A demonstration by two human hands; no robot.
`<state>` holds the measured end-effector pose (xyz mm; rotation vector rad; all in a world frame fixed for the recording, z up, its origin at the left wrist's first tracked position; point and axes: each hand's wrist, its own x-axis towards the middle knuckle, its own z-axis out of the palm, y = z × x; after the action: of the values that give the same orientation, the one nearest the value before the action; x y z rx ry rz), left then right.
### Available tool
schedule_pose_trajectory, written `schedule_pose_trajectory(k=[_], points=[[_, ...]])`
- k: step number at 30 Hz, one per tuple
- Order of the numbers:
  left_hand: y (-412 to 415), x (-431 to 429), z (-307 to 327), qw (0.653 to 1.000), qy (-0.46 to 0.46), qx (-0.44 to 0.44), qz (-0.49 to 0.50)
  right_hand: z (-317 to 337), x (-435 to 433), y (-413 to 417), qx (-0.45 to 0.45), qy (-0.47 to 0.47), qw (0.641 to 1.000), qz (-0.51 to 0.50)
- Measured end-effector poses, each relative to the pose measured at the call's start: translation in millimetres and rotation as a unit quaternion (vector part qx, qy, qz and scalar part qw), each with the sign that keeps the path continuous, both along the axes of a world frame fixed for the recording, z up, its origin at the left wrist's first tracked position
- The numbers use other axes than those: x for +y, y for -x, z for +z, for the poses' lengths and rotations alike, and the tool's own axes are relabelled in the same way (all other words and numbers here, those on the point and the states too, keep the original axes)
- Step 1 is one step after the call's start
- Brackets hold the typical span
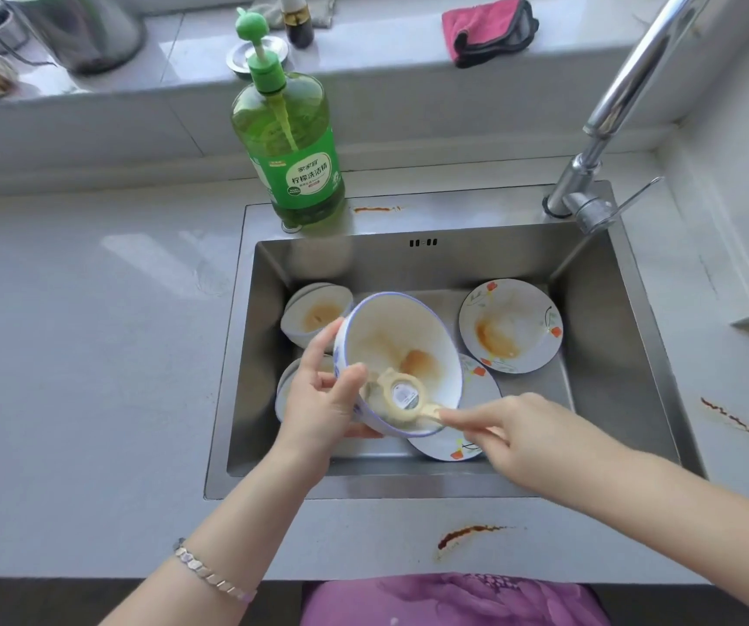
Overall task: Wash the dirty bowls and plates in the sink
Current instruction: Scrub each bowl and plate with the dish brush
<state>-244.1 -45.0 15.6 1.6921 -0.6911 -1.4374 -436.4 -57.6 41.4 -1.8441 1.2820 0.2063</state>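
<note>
The bowl, blue-rimmed and smeared brown inside, is tilted above the sink — the left hand grips it, thumb over the rim. The right hand pinches the handle of a cream brush, whose round head lies against the bowl's inner wall. Stained flowered plates and other bowls rest in the basin below.
</note>
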Motion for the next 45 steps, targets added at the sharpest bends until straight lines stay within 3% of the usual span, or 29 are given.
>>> schedule_pose_trajectory(k=[2,7,10,12,16,19,21,24,26,29,31,35,38,40,43,45], points=[[3,6,0,0.999,-0.010,-0.004,-0.044,1,-7,-7,-0.031,0.013,0.999,-0.007],[-7,5,1,1.000,-0.006,0.005,-0.010,-18,-10,4,0.082,0.082,0.993,-0.016],[-8,4,1,1.000,-0.001,0.002,0.001,-9,13,-14,-0.048,0.009,0.998,-0.028],[-3,8,2,1.000,-0.010,0.014,-0.011,-13,1,-18,-0.070,0.034,0.996,-0.051],[-10,7,3,1.000,-0.005,0.012,0.018,-20,-9,-2,0.066,0.086,0.994,-0.028],[-12,6,3,1.000,0.001,-0.009,0.016,-8,11,-16,-0.034,-0.012,0.999,-0.035],[-6,9,5,1.000,-0.005,-0.001,-0.005,-4,3,-23,-0.078,-0.012,0.996,-0.051],[-8,8,5,1.000,-0.003,0.006,0.003,-10,-14,-15,0.001,0.055,0.996,-0.069],[-16,3,5,1.000,0.006,-0.010,0.023,-15,-7,-8,0.037,0.042,0.997,-0.048],[-13,4,5,1.000,0.008,-0.016,0.011,-6,7,-22,-0.079,-0.050,0.994,-0.058],[-6,7,3,1.000,-0.002,-0.004,-0.006,-8,-4,-23,-0.100,-0.029,0.991,-0.085],[-11,3,1,1.000,-0.003,-0.013,0.017,-20,-5,-10,0.032,0.033,0.996,-0.076],[-11,3,1,1.000,-0.001,-0.018,0.008,-13,10,-22,-0.053,-0.045,0.996,-0.051],[-6,6,2,1.000,-0.013,-0.004,-0.009,-15,-2,-23,-0.083,-0.039,0.992,-0.085],[-7,5,1,1.000,-0.017,0.005,0.004,-24,-11,-11,0.004,0.034,0.994,-0.102],[-11,1,1,1.000,-0.011,-0.007,0.022,-23,0,-13,-0.009,0.007,0.997,-0.077]])
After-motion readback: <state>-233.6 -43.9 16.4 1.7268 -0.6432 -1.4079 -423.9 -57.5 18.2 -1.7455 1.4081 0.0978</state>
